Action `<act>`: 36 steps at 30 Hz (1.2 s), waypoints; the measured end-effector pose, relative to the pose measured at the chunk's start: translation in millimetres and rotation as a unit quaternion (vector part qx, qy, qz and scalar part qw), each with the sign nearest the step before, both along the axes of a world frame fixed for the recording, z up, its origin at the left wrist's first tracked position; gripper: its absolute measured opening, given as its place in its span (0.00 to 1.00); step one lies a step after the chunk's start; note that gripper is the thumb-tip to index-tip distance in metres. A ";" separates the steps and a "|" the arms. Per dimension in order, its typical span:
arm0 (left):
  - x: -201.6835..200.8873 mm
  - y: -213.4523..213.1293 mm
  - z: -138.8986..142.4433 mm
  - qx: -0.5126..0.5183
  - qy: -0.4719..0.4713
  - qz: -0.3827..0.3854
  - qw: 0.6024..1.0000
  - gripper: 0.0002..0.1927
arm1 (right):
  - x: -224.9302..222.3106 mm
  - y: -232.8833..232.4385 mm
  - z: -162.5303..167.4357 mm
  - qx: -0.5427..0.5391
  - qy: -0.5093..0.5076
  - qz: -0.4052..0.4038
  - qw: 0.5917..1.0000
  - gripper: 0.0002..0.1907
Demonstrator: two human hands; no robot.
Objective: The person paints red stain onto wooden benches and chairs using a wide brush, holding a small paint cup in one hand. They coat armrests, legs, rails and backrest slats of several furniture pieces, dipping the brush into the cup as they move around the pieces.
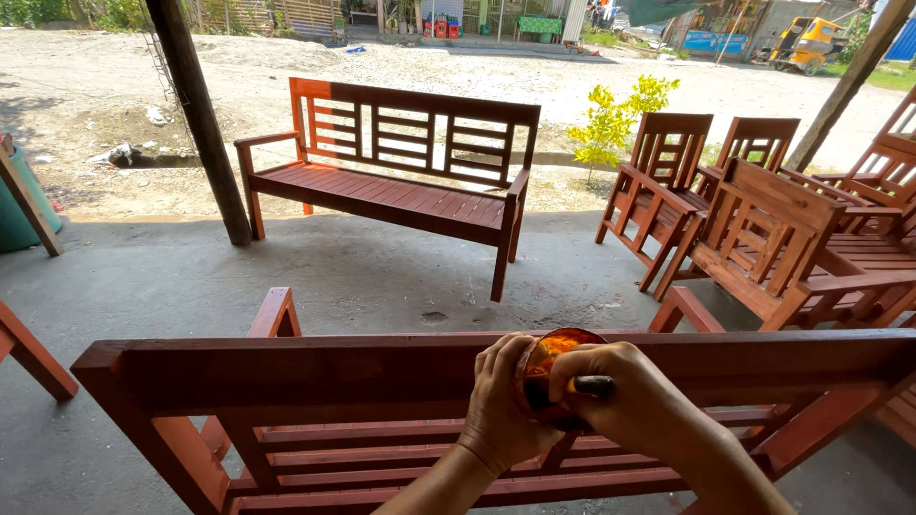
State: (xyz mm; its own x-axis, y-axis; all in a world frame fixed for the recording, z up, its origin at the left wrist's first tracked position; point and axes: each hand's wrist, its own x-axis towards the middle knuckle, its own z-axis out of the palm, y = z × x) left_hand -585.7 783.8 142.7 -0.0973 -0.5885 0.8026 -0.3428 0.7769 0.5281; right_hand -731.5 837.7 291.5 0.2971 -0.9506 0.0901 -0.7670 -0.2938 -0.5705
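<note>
Left hand (498, 405) wrapped around small round orange-stained cup (551, 367), fingers closed on its side. Right hand (634, 401) closed on dark handle (593, 385), tip inside cup. Cup held just above top rail of near red-brown slatted wooden bench (286, 372), at 6 o'clock. Matching long bench (382, 181) at 12 o'clock; stacked red-brown wooden chairs (754, 219) at 2 o'clock.

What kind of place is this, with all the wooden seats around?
Probably an open-sided furniture workshop beside a gravel yard. Several red-brown wooden benches and chairs stand on a concrete floor, and the left hand holds a small container of orange finish while the right hand grips a dark handle.
</note>
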 end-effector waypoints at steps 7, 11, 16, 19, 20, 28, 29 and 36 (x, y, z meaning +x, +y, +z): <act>11.1 2.6 3.6 0.087 -0.019 -0.022 0.996 0.49 | -29.6 8.6 0.1 -0.149 -0.142 0.123 0.971 0.06; -3.4 1.6 12.0 0.255 0.134 -0.189 0.939 0.45 | -45.9 15.0 -4.4 -0.242 -0.064 0.151 0.956 0.14; -17.1 -4.1 22.5 0.182 0.103 -0.158 0.965 0.43 | -80.8 3.3 -24.1 -0.249 -0.230 0.182 0.923 0.12; -31.6 -2.2 25.5 0.182 0.110 -0.154 0.965 0.44 | -124.6 -16.9 -33.4 -0.196 -0.361 0.140 0.901 0.11; -39.8 -2.5 27.1 0.183 0.129 -0.164 0.961 0.46 | -138.0 -25.1 -37.7 -0.183 -0.415 0.143 0.880 0.12; -55.1 1.1 2.2 0.162 0.088 0.027 0.982 0.52 | -202.3 -56.5 -108.6 -0.090 -0.730 0.121 0.667 0.09; -49.5 1.6 -1.8 0.171 0.105 0.047 0.979 0.51 | -202.0 -59.1 -122.5 -0.082 -0.729 0.100 0.672 0.09; -26.2 6.2 -11.5 0.154 0.122 0.174 0.965 0.47 | -171.2 -66.7 -222.5 0.024 -0.693 -0.025 0.720 0.07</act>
